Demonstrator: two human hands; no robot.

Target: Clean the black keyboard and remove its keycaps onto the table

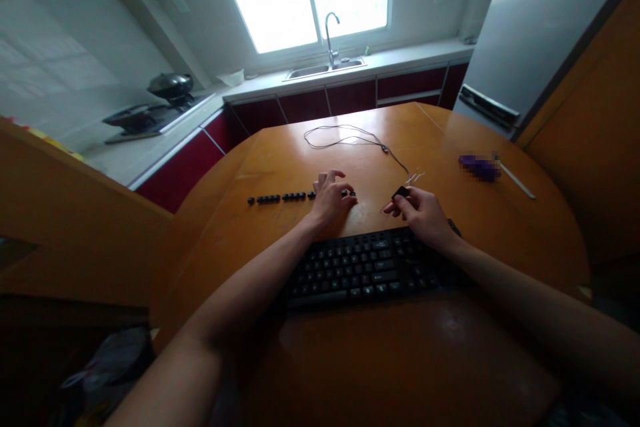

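Note:
A row of small black keycaps lies on the wooden table behind a black keyboard. My left hand is over the right part of this row, covering some of it. Its thumb and index finger close around a keycap at the row's right end, while the other fingers arch above. To the right, my right hand grips a small black keycap puller with thin wires, held just above the table. The keyboard's upper right corner is partly hidden by my right hand and forearm.
A thin cable loops across the far side of the wooden table. At the right lie a blurred purple item and a thin pale strip. Beyond stand a counter with a sink, a stove with a pot, and a fridge.

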